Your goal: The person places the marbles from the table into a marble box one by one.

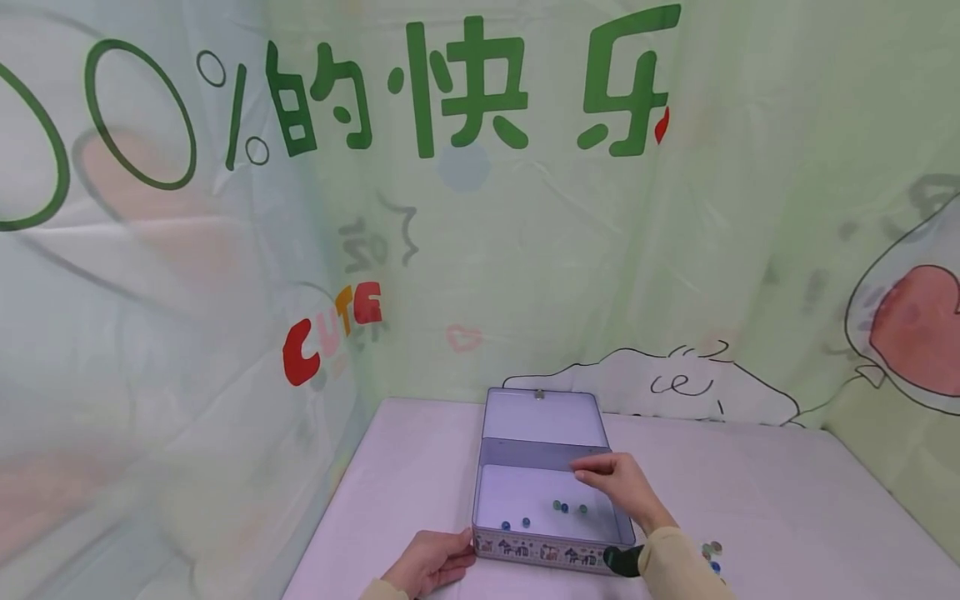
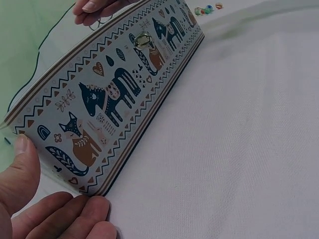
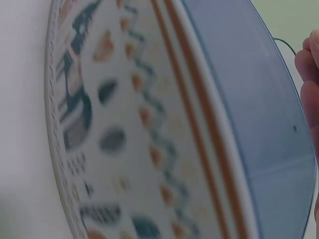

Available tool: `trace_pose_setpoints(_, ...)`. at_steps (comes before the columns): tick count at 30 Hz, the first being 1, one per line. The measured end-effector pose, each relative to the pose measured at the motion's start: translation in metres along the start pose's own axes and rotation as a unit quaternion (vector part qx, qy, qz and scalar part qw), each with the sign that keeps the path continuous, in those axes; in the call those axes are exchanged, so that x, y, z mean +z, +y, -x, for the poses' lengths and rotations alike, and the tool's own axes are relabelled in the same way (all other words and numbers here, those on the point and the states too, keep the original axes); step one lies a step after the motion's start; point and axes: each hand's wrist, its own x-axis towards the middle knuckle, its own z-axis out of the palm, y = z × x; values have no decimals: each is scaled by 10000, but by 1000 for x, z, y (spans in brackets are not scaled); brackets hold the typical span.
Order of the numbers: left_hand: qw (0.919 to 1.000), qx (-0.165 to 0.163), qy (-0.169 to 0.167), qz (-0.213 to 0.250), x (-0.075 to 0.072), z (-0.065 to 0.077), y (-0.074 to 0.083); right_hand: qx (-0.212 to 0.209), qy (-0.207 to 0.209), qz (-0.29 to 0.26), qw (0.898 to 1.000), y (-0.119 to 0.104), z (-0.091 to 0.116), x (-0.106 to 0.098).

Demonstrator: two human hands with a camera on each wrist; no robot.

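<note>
An open metal tin box (image 1: 553, 553) with animal patterns on its front lies on the table, its lid (image 1: 545, 417) tipped back. My left hand (image 1: 435, 560) holds its front left corner, thumb at the upper edge and fingers at the bottom. Several marbles, blue (image 1: 527, 522) and green (image 1: 582, 508), lie on the box floor. Over the box's right half is my right hand (image 1: 622, 483), thumb and fingers drawn together. I cannot tell whether anything sits between those fingertips. In the right wrist view, only part of the right-hand fingers (image 3: 310, 69) shows beside the box wall.
Loose marbles (image 1: 715, 548) lie on the table to the right of the box, near the right sleeve (image 1: 678, 567). Behind and left of the white-covered table (image 1: 750, 475) hangs a printed curtain (image 1: 525, 250). A dark wrist-worn device (image 1: 622, 561) overlaps the box's front right corner.
</note>
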Motion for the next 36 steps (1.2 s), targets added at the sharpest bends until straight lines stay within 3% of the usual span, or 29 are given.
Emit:
trace_pose_setpoints(13, 10000, -60, -4, 55, -1, 1, 1, 428, 293, 361, 9980, 40, 17, -67)
trace_pose_setpoints(23, 9999, -149, 12, 48, -2, -3, 0, 1009, 366, 744, 9914, 86, 50, -127)
trace_pose_setpoints(29, 9999, -147, 9, 20, -3, -2, 1, 1153, 304, 848, 9892, 97, 56, -142)
trace_pose_setpoints(36, 9999, -114, 35, 22, -1, 1, 2, 1549, 223, 899, 9836, 131, 56, -141)
